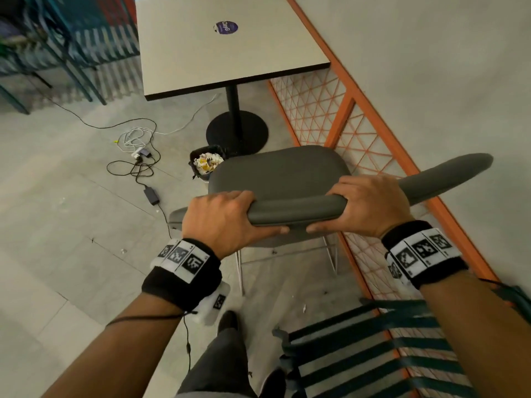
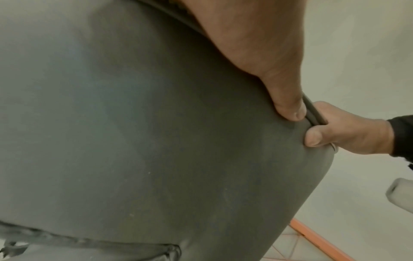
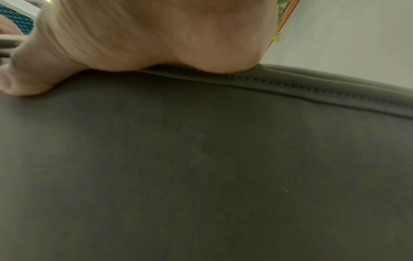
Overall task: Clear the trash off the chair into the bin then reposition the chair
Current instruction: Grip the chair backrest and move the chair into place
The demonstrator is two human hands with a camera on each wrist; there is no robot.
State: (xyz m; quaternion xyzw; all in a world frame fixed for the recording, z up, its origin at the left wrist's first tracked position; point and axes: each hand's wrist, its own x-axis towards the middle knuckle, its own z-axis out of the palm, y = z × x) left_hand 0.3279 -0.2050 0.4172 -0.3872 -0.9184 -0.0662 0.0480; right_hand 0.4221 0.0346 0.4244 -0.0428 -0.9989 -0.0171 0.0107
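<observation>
Café seating area; pedestal table, padded chair

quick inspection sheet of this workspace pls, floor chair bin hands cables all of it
surface: grey floor, small scraps on it
job's things: grey chair, seat bare; bin beside it, full of paper trash
clutter: nothing seen on the table but a round sticker
hands: left hand and right hand both grip the chair's backrest top
cables: black and white leads, adapter on floor left of chair
surroundings: orange mesh railing, teal slatted chair
</observation>
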